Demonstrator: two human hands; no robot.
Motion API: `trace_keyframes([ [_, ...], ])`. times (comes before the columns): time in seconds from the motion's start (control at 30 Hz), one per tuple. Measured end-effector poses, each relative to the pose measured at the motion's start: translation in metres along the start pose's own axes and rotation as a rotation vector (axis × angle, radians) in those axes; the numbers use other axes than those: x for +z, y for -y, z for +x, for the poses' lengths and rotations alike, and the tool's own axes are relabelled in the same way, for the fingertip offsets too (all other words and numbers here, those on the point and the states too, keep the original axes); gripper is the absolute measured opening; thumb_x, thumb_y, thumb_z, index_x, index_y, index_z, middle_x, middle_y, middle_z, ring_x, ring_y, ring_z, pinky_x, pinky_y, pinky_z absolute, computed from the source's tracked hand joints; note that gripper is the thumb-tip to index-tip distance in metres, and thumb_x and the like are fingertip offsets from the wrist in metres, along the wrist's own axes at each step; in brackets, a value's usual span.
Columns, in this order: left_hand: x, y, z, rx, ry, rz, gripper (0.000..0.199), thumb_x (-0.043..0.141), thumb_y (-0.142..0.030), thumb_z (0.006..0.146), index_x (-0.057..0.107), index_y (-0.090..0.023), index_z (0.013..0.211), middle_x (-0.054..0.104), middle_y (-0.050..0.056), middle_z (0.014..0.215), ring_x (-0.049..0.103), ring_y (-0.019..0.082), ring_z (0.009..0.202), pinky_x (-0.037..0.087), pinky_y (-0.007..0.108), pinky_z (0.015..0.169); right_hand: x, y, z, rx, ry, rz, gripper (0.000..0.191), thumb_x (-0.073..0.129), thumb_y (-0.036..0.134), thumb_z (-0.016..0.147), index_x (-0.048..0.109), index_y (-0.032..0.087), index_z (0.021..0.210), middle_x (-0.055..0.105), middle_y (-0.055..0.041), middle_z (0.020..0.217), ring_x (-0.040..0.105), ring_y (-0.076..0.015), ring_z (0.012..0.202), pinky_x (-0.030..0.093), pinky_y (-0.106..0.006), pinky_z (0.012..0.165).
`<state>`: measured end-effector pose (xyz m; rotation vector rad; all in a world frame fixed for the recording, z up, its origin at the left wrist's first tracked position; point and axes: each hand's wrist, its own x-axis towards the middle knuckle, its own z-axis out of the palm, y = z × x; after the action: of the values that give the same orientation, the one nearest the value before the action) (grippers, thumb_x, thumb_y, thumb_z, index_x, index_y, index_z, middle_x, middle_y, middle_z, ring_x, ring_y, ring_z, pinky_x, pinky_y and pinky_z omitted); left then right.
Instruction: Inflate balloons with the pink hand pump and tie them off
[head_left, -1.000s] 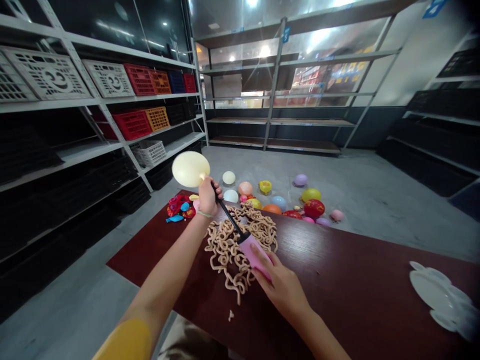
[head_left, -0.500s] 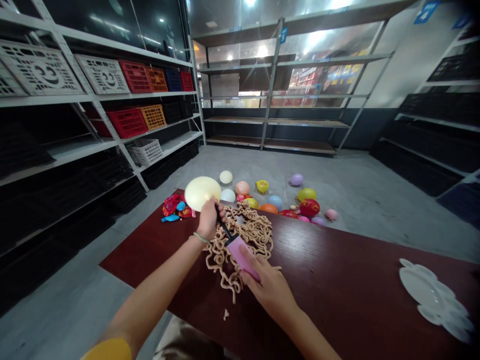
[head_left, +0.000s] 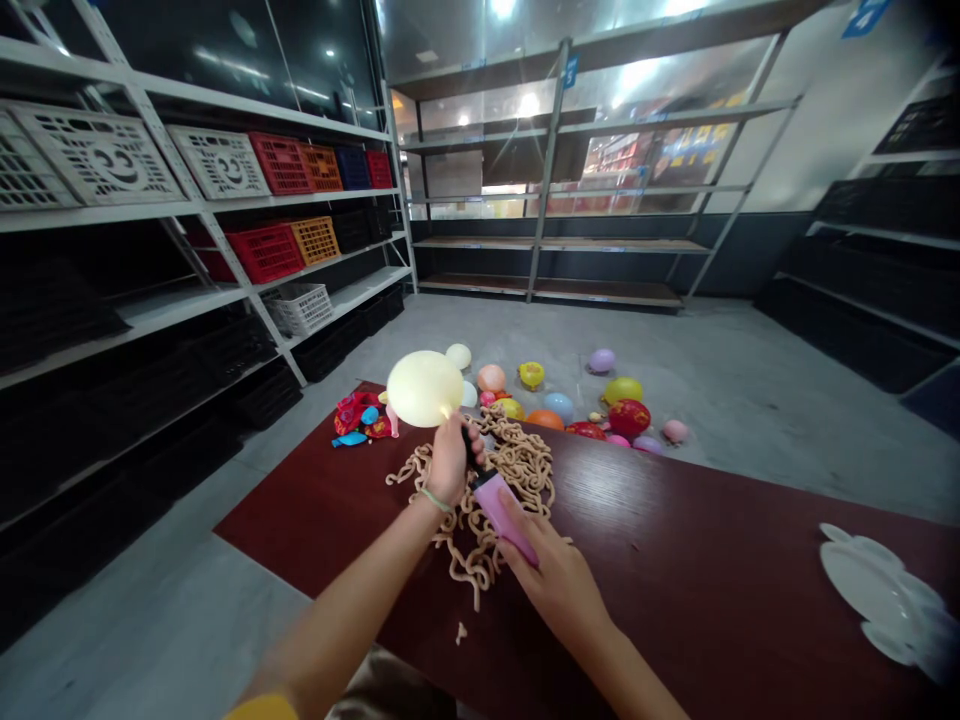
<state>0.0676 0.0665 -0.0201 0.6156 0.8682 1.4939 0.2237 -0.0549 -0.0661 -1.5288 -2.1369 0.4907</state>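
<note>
In a steel-shelved storeroom (head_left: 547, 190), over a dark red wooden table (head_left: 675, 510), a left hand (head_left: 456, 462) pinches a pale yellow balloon (head_left: 424, 388) at its neck around a black nozzle (head_left: 471, 450), the balloon at 12 o'clock near the far edge. A right hand (head_left: 559, 580) lies pressed along a pink pump barrel (head_left: 504, 510) above a beige tangle of strands (head_left: 517, 470); a white scalloped dish (head_left: 877, 590) sits well apart at 3 o'clock.

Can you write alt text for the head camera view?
A person's left hand holds a pale yellow balloon on the nozzle of a pink hand pump, the right hand on its body, above tangled beige strands on a dark red table. Colourful balloons dot the floor.
</note>
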Motion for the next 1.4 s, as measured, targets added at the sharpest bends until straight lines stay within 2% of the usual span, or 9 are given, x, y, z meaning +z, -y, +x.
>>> trace_keyframes([
  [0.1, -0.004, 0.015, -0.007, -0.019, 0.014, 0.046, 0.029, 0.057, -0.043, 0.087, 0.042, -0.021, 0.076, 0.044, -0.005, 0.059, 0.04, 0.007, 0.043, 0.034, 0.019, 0.038, 0.0, -0.001, 0.001, 0.005, 0.024, 0.027, 0.056, 0.047, 0.035, 0.098, 0.033, 0.04, 0.152, 0.066, -0.0054, 0.122, 0.07, -0.025, 0.1, 0.056, -0.036, 0.082],
  [0.17, -0.008, 0.008, -0.001, -0.033, 0.012, 0.072, 0.027, 0.055, -0.041, 0.088, 0.041, -0.021, 0.075, 0.044, -0.005, 0.057, 0.04, 0.008, 0.041, 0.034, 0.019, 0.037, 0.0, 0.0, 0.001, -0.004, 0.02, 0.063, 0.056, 0.048, 0.035, 0.097, 0.034, 0.04, 0.151, 0.065, -0.0055, 0.125, 0.069, -0.0244, 0.104, 0.055, -0.035, 0.086],
  [0.4, -0.01, -0.072, 0.043, 0.085, -0.056, 0.099, 0.017, 0.052, -0.029, 0.086, 0.041, -0.022, 0.076, 0.042, -0.006, 0.057, 0.04, 0.008, 0.04, 0.032, 0.017, 0.036, -0.006, 0.008, 0.001, -0.055, 0.013, 0.102, 0.056, 0.048, 0.034, 0.097, 0.035, 0.039, 0.151, 0.065, -0.0042, 0.127, 0.068, -0.0218, 0.103, 0.054, -0.032, 0.086],
  [0.5, -0.006, -0.091, 0.046, 0.138, -0.086, 0.089, 0.018, 0.053, -0.032, 0.086, 0.041, -0.022, 0.077, 0.041, -0.006, 0.057, 0.038, 0.007, 0.039, 0.031, 0.017, 0.036, -0.007, 0.006, 0.0, -0.086, -0.006, 0.061, 0.056, 0.047, 0.033, 0.097, 0.035, 0.039, 0.151, 0.065, -0.0049, 0.124, 0.069, -0.0221, 0.099, 0.055, -0.033, 0.083],
  [0.6, 0.001, -0.08, 0.034, 0.168, -0.105, 0.034, 0.019, 0.053, -0.033, 0.088, 0.041, -0.022, 0.078, 0.04, -0.006, 0.058, 0.038, 0.007, 0.04, 0.029, 0.016, 0.036, -0.005, 0.0, -0.001, -0.102, -0.023, -0.004, 0.055, 0.047, 0.035, 0.097, 0.035, 0.042, 0.15, 0.064, -0.0048, 0.127, 0.071, -0.0238, 0.095, 0.057, -0.037, 0.079],
  [0.87, 0.003, -0.003, -0.016, 0.09, 0.054, 0.114, 0.027, 0.053, -0.04, 0.09, 0.043, -0.02, 0.075, 0.046, -0.004, 0.059, 0.043, 0.008, 0.043, 0.036, 0.018, 0.039, 0.0, -0.004, -0.001, -0.061, -0.028, 0.08, 0.054, 0.047, 0.034, 0.097, 0.038, 0.037, 0.15, 0.066, -0.0053, 0.123, 0.07, -0.0232, 0.101, 0.057, -0.036, 0.084],
  [1.03, -0.009, -0.033, 0.003, 0.106, -0.004, 0.166, 0.019, 0.052, -0.032, 0.086, 0.042, -0.021, 0.074, 0.043, -0.006, 0.055, 0.04, 0.008, 0.039, 0.033, 0.018, 0.036, 0.002, 0.003, -0.002, -0.134, -0.045, 0.217, 0.054, 0.05, 0.034, 0.097, 0.039, 0.035, 0.15, 0.061, -0.0046, 0.135, 0.063, -0.0213, 0.117, 0.052, -0.035, 0.097],
  [1.23, -0.009, -0.095, 0.045, 0.172, -0.11, 0.137, 0.014, 0.051, -0.028, 0.085, 0.041, -0.022, 0.077, 0.041, -0.007, 0.056, 0.039, 0.008, 0.038, 0.03, 0.018, 0.035, -0.001, 0.005, -0.002, -0.156, -0.073, 0.104, 0.057, 0.052, 0.032, 0.096, 0.037, 0.038, 0.15, 0.065, -0.0055, 0.126, 0.069, -0.0227, 0.104, 0.057, -0.036, 0.086],
  [1.4, 0.014, -0.08, 0.041, 0.196, -0.114, 0.071, 0.018, 0.051, -0.032, 0.088, 0.04, -0.022, 0.078, 0.04, -0.007, 0.056, 0.036, 0.006, 0.037, 0.026, 0.016, 0.034, -0.002, -0.003, -0.001, -0.101, -0.104, -0.009, 0.054, 0.049, 0.034, 0.097, 0.037, 0.04, 0.15, 0.066, -0.0052, 0.123, 0.072, -0.0226, 0.091, 0.059, -0.035, 0.075],
])
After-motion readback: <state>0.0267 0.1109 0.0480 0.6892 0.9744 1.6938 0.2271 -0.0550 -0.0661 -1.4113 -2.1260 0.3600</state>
